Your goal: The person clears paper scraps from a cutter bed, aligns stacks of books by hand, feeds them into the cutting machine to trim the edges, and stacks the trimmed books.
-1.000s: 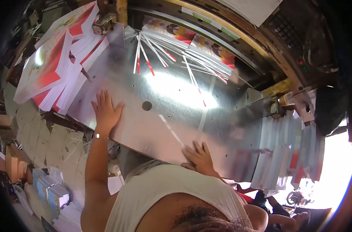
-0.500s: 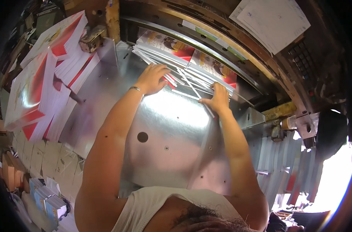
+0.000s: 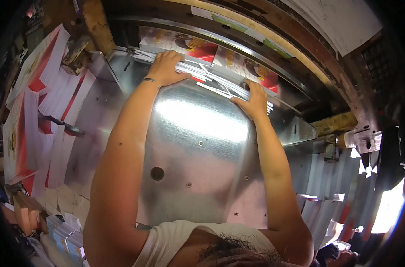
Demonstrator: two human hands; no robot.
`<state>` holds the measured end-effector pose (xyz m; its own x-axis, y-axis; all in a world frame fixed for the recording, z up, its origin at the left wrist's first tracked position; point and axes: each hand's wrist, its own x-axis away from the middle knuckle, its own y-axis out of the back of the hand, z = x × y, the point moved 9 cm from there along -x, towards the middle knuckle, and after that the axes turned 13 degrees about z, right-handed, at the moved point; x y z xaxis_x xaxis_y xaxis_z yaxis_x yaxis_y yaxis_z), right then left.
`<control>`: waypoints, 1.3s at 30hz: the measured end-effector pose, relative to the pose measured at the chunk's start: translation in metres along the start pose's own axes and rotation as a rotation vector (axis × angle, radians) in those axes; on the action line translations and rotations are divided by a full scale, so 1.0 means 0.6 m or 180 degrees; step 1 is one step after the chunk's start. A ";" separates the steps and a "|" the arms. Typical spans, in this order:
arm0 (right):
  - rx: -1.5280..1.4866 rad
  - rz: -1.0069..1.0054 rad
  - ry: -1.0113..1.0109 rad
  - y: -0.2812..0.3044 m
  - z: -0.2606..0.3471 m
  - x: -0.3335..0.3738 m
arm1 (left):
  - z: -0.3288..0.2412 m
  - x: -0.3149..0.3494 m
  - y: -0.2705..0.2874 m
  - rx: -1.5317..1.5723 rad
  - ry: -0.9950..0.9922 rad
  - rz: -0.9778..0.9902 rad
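Note:
A loose bundle of narrow white paper strips (image 3: 218,85) lies along the near edges of two stacks of red-and-white booklets (image 3: 184,44) at the far side of the metal table. My left hand (image 3: 167,69), with a thin bracelet at the wrist, is closed over the bundle's left part, its thumb pointing right along the near side. Around the right part, my right hand (image 3: 254,101) has its fingers behind the strips and its thumb in front. Some fingertips are hidden by the strips. The booklets' far ends run under a metal bar.
More booklet stacks (image 3: 26,133) lean at the left beside a metal side plate (image 3: 105,71). The metal table (image 3: 180,155) has a round hole and several screws. White sheets (image 3: 340,22) rest on the machine's top at the upper right. Another side plate (image 3: 300,129) stands right.
The strips, splayed and crossing before, are now gathered closer together against the booklet edges. Both hands have pressed nearer to the stacks. The view has shifted slightly.

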<state>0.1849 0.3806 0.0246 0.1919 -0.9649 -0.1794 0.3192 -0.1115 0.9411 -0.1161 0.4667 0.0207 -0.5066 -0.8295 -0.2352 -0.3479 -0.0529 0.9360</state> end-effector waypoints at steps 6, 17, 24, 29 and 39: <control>0.0056 -0.0109 -0.0006 -0.005 -0.002 0.008 | 0.004 0.008 0.002 0.0106 0.0024 -0.0044; -0.0166 -0.0263 -0.0059 -0.008 -0.028 0.010 | -0.006 0.004 -0.002 -0.0011 0.0129 0.0212; -0.0343 -0.0349 -0.0043 -0.012 -0.040 0.008 | -0.003 0.037 -0.032 0.0410 0.0347 0.0133; -0.0410 -0.0445 -0.0090 -0.020 -0.049 0.011 | -0.130 0.191 -0.069 0.1066 -0.0078 0.0448; -0.0288 0.0267 0.0045 -0.080 0.221 0.160 | -0.351 0.464 0.076 0.1151 -0.0160 -0.0611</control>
<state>0.0649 0.2619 0.0003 0.2342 -0.9664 -0.1058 0.3839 -0.0081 0.9234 -0.1066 0.1162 0.0531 -0.4402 -0.7949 -0.4175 -0.6902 0.0022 0.7236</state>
